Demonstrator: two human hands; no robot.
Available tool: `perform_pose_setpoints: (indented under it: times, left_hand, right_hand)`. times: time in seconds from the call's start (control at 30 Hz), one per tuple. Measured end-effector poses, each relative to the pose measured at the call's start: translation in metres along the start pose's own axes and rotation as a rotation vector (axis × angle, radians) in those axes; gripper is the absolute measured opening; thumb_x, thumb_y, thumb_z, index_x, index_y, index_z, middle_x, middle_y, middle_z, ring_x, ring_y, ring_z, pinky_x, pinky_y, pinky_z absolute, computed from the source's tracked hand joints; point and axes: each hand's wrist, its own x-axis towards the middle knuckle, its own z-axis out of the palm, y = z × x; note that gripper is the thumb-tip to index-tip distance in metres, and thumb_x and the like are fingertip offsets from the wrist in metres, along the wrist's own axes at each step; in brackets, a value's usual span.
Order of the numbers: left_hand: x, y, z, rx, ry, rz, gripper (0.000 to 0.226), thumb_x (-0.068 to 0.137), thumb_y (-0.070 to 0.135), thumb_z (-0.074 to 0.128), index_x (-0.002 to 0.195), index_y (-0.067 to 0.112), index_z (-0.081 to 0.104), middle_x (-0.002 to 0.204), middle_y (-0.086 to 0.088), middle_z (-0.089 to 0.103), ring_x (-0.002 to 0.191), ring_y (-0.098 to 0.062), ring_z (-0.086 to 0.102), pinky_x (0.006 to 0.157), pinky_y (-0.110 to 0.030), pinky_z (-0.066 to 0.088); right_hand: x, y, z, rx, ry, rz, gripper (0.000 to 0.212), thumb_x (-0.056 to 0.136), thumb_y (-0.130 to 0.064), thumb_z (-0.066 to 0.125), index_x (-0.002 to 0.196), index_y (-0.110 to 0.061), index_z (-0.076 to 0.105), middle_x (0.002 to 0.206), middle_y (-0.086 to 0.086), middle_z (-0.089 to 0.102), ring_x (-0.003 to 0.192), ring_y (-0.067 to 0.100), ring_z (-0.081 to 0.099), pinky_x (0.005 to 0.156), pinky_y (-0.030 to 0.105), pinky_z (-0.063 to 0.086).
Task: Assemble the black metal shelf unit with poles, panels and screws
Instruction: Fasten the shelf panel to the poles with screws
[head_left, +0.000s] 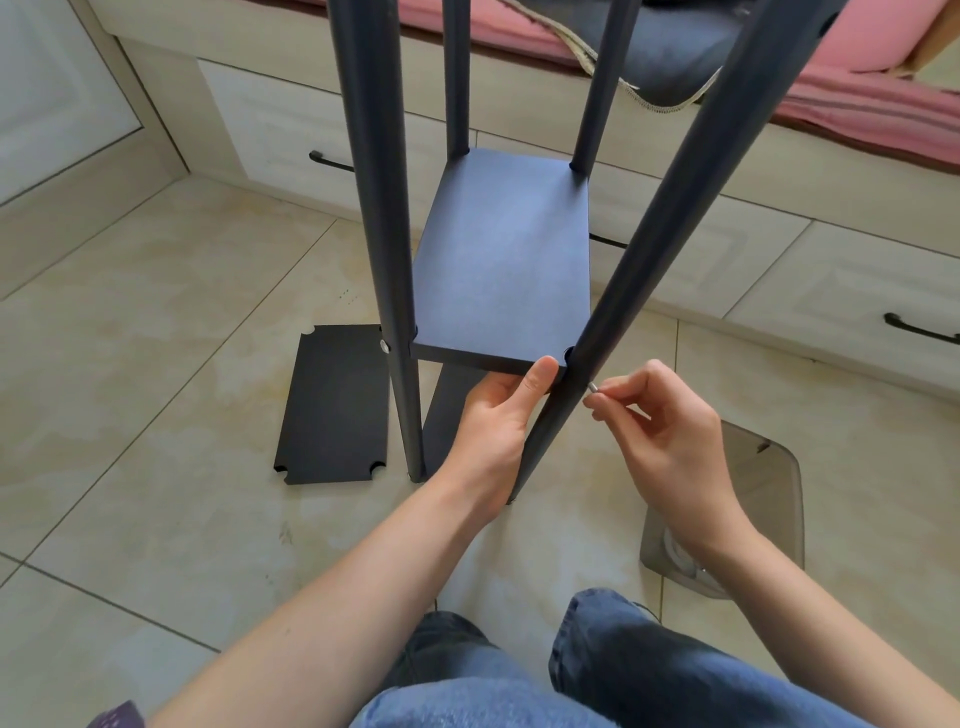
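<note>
Black shelf unit (501, 260), four poles, one panel fitted

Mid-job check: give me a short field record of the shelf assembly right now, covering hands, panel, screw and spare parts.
left hand: supports the near edge of the shelf panel from below, thumb on top
right hand: pinches a small screw at the near right pole
near left pole: screw head visible at panel level
spare panel: flat on the tiled floor, left of the frame
</note>
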Motion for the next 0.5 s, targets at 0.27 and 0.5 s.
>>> perform_pose_setpoints:
  times: [0.27,0.5]
  left_hand:
    - [-0.0017,-0.0016,0.003,-0.033,0.024,0.024,0.02,0.086,0.06,0.057,0.09,0.049,0.073,0.111,0.005,0.075,0.106,-0.006,0.069,0.068,-0.002,0.047]
    - [-0.0031,-0.0002,0.0036,-0.029,0.025,0.043,0.019,0.087,0.058,0.055,0.088,0.051,0.073,0.105,0.011,0.076,0.101,0.001,0.069,0.069,-0.001,0.045]
  right_hand:
    - [-0.0044,-0.0015,-0.0026,-0.038,0.001,-0.044,0.013,0.087,-0.019,0.069,0.085,-0.009,0.061,0.079,-0.006,0.067,0.078,0.019,0.069,0.072,0.037,0.058]
    - [-0.0078,0.0005,0.0001,-0.032,0.036,-0.064,0.012,0.088,-0.02,0.067,0.086,-0.013,0.058,0.084,-0.007,0.066,0.083,0.019,0.068,0.081,0.03,0.057]
